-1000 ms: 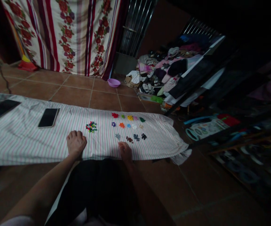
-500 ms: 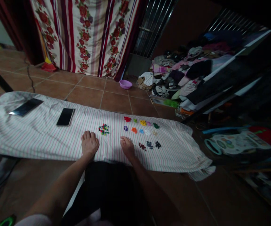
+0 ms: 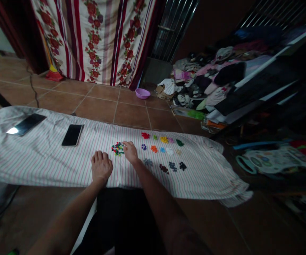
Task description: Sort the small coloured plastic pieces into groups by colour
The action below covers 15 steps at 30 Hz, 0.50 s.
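Observation:
My left hand [image 3: 101, 165] rests palm down on the striped cloth [image 3: 46, 159], its fingers curled under and nothing visible in them. At the right edge of a mixed pile of small bead-like pieces [image 3: 117, 148] is my right hand [image 3: 130, 152], thumb and fingers bent close together; anything between the tips is too small to see. Right of it lie small single-colour heaps: red [image 3: 145, 135], yellow [image 3: 164, 139], orange [image 3: 154, 149], dark blue [image 3: 144, 147] and dark green [image 3: 179, 142]. Nearer me are grey [image 3: 148, 162], brown [image 3: 163, 169], dark grey [image 3: 172, 166] and black [image 3: 183, 165] heaps.
A phone [image 3: 72, 135] lies left of the mixed pile, and another dark, shiny device [image 3: 27, 124] lies farther left. Beyond the cloth-covered surface, a purple basin [image 3: 142, 93] sits on the tiled floor before a floral curtain [image 3: 94, 42]. Heaped clothes [image 3: 206, 81] stand at back right.
My right hand has moved left and away from me, from beside the brown heap to the mixed pile, uncovering the grey heap. My left hand stays in place on the cloth.

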{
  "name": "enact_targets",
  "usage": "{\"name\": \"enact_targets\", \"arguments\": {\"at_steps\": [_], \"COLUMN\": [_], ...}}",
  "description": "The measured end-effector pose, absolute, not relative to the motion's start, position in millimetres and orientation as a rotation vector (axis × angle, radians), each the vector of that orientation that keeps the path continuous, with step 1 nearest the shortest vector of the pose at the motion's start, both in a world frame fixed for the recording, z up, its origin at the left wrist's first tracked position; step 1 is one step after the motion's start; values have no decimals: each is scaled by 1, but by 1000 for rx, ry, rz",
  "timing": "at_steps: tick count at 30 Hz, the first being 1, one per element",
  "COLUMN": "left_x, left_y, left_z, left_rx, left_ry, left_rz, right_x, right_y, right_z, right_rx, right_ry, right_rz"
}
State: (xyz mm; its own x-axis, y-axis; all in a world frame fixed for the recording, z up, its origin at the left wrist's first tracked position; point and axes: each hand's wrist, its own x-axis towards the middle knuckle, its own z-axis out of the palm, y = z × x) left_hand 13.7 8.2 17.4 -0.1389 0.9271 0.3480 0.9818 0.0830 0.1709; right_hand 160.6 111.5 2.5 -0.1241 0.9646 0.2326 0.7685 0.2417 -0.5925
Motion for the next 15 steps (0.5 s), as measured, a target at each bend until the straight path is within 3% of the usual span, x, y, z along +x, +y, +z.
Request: {"name": "enact_targets", "arguments": {"at_steps": [15], "left_x": [14], "left_y": [9], "left_z": [17], "left_rx": [-1940], "left_ry": [-2176], "left_rz": [-514], "right_x": [162], "right_y": [123], "right_z": [-5], "right_rx": [-1637], "right_ry": [-1905], "right_rz": [489]}}
